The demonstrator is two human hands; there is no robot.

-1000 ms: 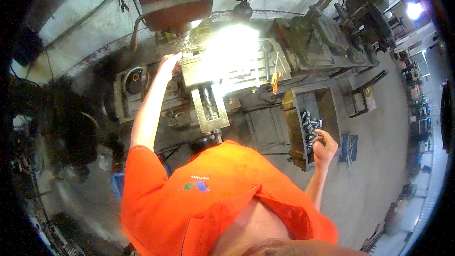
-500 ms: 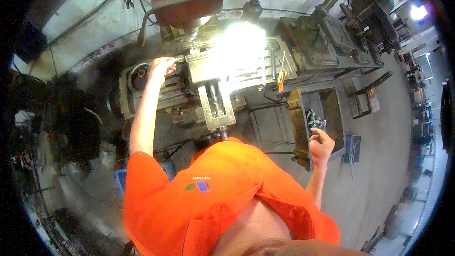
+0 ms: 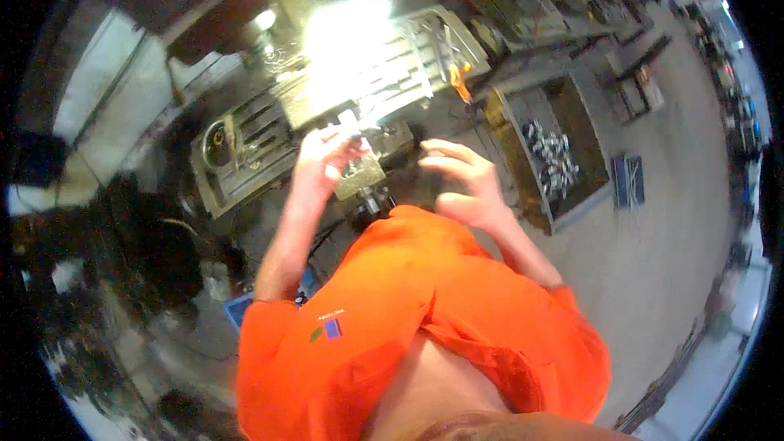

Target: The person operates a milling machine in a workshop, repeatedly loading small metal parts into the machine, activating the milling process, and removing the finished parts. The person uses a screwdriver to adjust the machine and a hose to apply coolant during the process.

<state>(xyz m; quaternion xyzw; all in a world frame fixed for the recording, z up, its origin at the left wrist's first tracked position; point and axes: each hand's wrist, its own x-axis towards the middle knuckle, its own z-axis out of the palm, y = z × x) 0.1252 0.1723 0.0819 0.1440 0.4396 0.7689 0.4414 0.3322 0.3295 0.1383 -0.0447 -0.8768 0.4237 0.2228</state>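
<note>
On the left stands a big grey machine (image 3: 245, 155) with a flat slotted table. A very bright light (image 3: 351, 33) shines on it, so part of the table is washed out white.

The left hand (image 3: 327, 159) is raised in front of the machine. Its fingers are curled shut around a small pale metal piece (image 3: 349, 124), which sticks out just above the fingertips. The picture is blurry here, so I cannot tell the exact shape of the piece.

A little to the right, the right hand (image 3: 461, 184) is open. Its fingers are spread and bent, and it holds nothing. It is near the left hand but not touching it.

Further right is a metal bin (image 3: 572, 196) on the floor, with shiny metal parts (image 3: 551, 155) inside. The person wears an orange shirt (image 3: 425, 318).

I think the step now is bringing the small piece between both hands, in front of the machine. The next move would need a steady left hand, and the right hand would need to close gently on the piece without knocking it loose.
</note>
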